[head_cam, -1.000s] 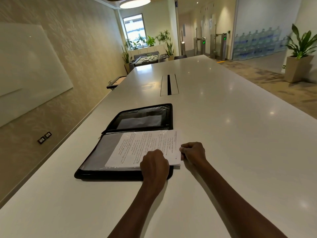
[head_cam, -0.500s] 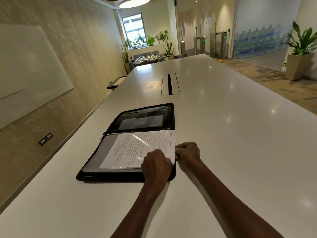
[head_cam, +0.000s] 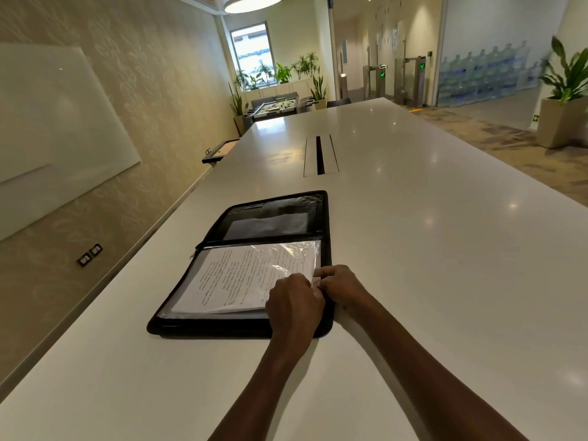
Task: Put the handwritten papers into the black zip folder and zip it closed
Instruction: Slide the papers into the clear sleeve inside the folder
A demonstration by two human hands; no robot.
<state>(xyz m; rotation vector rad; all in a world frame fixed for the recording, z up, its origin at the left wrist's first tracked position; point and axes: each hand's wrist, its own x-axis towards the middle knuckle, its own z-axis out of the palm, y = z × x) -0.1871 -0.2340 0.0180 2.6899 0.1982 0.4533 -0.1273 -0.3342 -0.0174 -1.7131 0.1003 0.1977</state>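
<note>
Papers [head_cam: 241, 278] further in; fingertips hidden

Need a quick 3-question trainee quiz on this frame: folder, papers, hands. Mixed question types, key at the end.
1. True or false: the black zip folder is zipped shut.
2. The handwritten papers lie: A) on the table beside the folder, B) on the folder's near half, C) in its far half.
3. Which hands are at the papers' right near corner?

Key:
1. False, it lies open on the white table.
2. B.
3. Both: left hand and right hand.

Handwritten papers [head_cam: 245, 278] inside open folder [head_cam: 280, 218]
</note>
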